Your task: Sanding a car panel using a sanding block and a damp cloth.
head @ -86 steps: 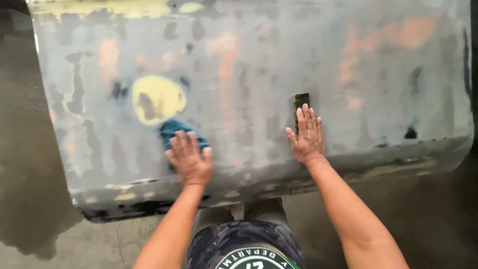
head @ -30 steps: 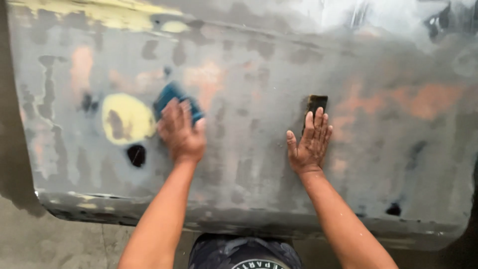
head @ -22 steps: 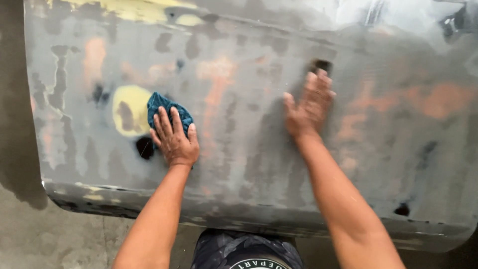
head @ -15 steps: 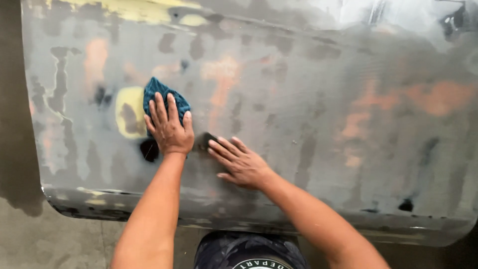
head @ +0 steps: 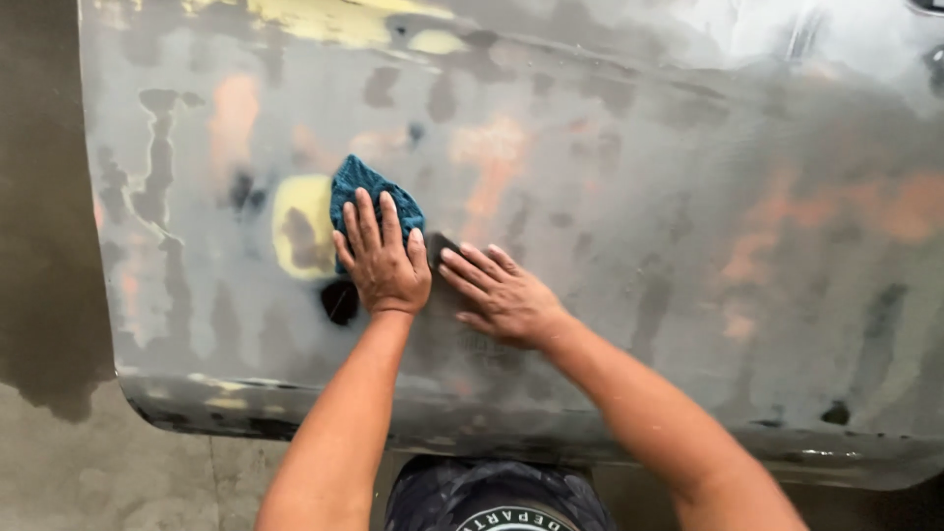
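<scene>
A large grey metal car body panel (head: 629, 226) with sanded patches, orange primer spots and yellow filler fills the view. My left hand (head: 382, 261) presses flat on a blue cloth (head: 356, 187) against the panel, beside a yellow filler patch (head: 295, 221). My right hand (head: 500, 293) lies flat just to its right, fingers spread over a small dark sanding pad (head: 439, 246) that peeks out at the fingertips. The two hands nearly touch.
The panel's lower edge (head: 413, 413) curves above a wet concrete floor (head: 59, 462). A dark wet stain (head: 44, 246) spreads on the floor at left. My dark patterned shirt (head: 492, 501) shows at the bottom.
My right hand slid with the pad from the panel's middle right down and left, ending next to my left hand. My left hand and the cloth shifted slightly.
</scene>
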